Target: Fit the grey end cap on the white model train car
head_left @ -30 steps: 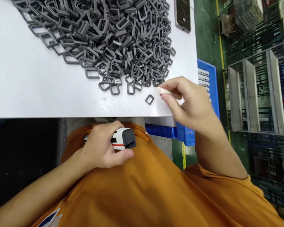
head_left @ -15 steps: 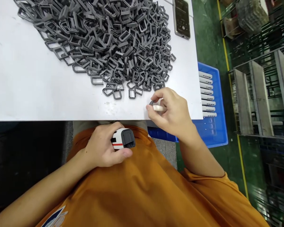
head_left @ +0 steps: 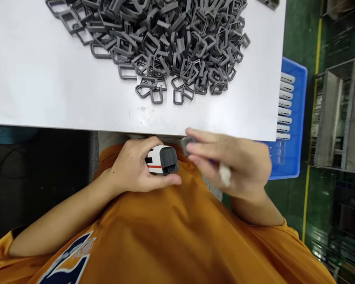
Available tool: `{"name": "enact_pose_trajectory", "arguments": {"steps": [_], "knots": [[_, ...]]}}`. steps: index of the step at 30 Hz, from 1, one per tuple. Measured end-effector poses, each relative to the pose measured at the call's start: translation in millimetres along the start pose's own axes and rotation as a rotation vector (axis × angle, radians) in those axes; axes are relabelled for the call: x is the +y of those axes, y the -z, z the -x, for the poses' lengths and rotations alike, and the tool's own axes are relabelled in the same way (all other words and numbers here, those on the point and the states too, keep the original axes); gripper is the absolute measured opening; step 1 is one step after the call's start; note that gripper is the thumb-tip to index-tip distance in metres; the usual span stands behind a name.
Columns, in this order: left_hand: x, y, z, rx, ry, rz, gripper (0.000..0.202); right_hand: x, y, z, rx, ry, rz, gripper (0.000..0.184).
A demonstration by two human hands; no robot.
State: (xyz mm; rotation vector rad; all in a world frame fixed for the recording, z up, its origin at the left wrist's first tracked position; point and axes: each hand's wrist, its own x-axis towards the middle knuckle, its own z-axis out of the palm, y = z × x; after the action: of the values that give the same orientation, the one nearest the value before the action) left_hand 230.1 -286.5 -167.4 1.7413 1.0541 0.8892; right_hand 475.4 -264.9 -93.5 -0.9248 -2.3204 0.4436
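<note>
My left hand is wrapped round a white casing with a red stripe, its dark grey end facing right. In front of that end my right hand, blurred by motion, pinches a small grey plastic frame between its fingertips. A short white object sticks out from under the same hand; its kind is not clear. The frame and the casing are apart. Beyond my hands a heap of similar grey rectangular frames covers the far part of the white table.
A blue crate beside the table's right edge holds a row of white slotted parts. Part of a phone shows at the table's far right. Metal racks stand beyond the green floor.
My right hand has come off the table edge toward my left hand, turning over with the grey frame in its fingers. The view has shifted, bringing the heap higher in the picture.
</note>
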Motion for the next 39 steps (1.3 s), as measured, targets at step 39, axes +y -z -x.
{"name": "enact_pose_trajectory", "arguments": {"steps": [39], "knots": [[-3.7, -6.4, 0.1, 0.068, -0.072, -0.051, 0.055, -22.3, -21.4, -3.8, 0.005, 0.038, -0.058, 0.005]]}}
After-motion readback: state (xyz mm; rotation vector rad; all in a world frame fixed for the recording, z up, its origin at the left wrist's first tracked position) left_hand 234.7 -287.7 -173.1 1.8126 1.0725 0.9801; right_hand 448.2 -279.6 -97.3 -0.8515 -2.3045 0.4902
